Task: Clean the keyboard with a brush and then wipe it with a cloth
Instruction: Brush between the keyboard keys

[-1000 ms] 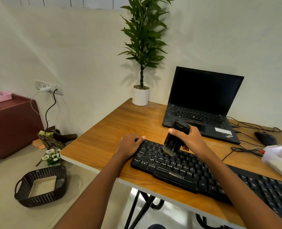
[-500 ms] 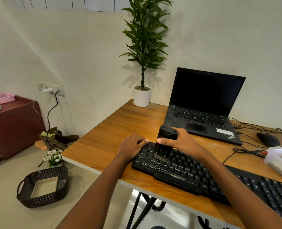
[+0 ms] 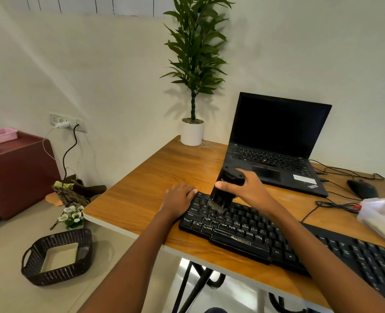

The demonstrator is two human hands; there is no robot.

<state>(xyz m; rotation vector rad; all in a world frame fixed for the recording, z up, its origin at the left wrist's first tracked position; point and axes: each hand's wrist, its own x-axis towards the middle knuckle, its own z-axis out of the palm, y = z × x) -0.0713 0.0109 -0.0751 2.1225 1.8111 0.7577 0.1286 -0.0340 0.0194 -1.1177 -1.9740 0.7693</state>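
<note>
A black keyboard (image 3: 243, 231) lies slantwise along the front of the wooden desk (image 3: 155, 184). My right hand (image 3: 248, 190) grips a black brush (image 3: 223, 190) upright, its bristles down on the keys near the keyboard's upper left. My left hand (image 3: 178, 198) rests flat on the desk, fingers touching the keyboard's left end. A white cloth (image 3: 381, 215) lies at the desk's right edge, apart from both hands.
An open black laptop (image 3: 275, 145) stands behind the keyboard, a potted plant (image 3: 192, 132) at the back corner. A black mouse (image 3: 363, 188) and cables lie at the right. On the floor left are a dark wicker basket (image 3: 56, 256) and white flowers (image 3: 73, 215).
My right hand carried the brush leftward across the keys and set its bristles lower on the upper left rows. My left hand stayed at the keyboard's left end.
</note>
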